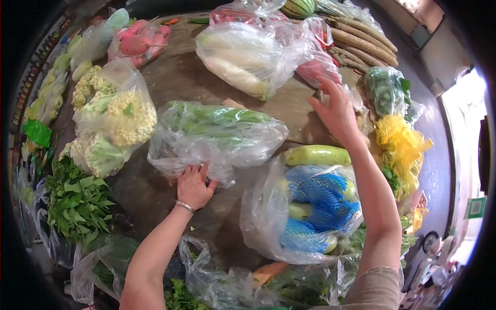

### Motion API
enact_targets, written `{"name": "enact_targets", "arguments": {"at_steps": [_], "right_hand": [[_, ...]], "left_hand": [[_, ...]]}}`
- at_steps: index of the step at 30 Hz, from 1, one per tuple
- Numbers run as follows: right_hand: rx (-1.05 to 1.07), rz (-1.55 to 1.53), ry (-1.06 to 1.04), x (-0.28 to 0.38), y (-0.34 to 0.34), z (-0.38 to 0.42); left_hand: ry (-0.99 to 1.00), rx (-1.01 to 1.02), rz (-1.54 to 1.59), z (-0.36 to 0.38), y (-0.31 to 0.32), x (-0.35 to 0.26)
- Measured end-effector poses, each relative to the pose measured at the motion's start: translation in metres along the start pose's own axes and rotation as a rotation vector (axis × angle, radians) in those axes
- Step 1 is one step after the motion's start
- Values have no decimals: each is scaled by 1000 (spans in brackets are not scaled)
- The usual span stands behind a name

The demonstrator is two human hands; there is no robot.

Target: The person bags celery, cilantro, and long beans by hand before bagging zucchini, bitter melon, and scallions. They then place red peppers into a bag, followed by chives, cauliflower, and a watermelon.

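Brown tabletop (144,204), grey floor (436,173), pale wall (443,49), glaring light (469,93)

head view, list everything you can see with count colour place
long green vegetables: one bag, green, centre
white vegetables: one bag, white, top
cauliflower: several, cream, left
leafy greens: one bunch, green, lower left
pink produce: one bag, pink, upper left
blue netting: uncounted, blue, lower right
gourd: one, pale green, right
roots: several, brown, upper right
watermelon: one, green, top
yellow bag: one, yellow, right
dark vegetables: one bag, green, right
clear bags: several, colourless, bottom
left hand: one, bare, centre
right hand: one, bare, upper right
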State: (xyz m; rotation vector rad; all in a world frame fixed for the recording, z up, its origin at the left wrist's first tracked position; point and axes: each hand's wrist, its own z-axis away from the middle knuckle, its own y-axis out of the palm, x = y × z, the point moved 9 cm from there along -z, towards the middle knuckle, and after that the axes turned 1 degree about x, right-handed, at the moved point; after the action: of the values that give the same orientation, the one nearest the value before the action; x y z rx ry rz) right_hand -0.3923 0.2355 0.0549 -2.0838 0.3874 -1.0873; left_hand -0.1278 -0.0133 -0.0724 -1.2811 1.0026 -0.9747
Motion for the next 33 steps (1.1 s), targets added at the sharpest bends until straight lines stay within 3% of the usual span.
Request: {"name": "enact_targets", "arguments": {"at_steps": [4,7,12,14,16,18,26,31,33], "right_hand": [[184,-420,403,-43,86,-37],[149,-443,267,-62,135,-81],[247,-771,318,-22,167,-109],[338,-84,197,-20,183,-118],[373,-80,207,-26,190,-116],[377,17,91,-24,192,-107],[289,-134,-51,-7,186,-86],[279,-175,-209,24,201,-107],[306,-233,-236,51,218,-114]], "left_hand": [[0,23,6,-1,-2,-1],[0,66,15,-2,-3,-2],[8,16,81,-2,-8,-1],[-3,44,152,-3,-7,0],[3,30,139,-3,-6,1],[20,-18,120,-2,-7,0],[-5,21,154,-3,-9,-2],[-3,6,170,-3,-6,-2],[42,-100,90,0,-7,-2]]}}
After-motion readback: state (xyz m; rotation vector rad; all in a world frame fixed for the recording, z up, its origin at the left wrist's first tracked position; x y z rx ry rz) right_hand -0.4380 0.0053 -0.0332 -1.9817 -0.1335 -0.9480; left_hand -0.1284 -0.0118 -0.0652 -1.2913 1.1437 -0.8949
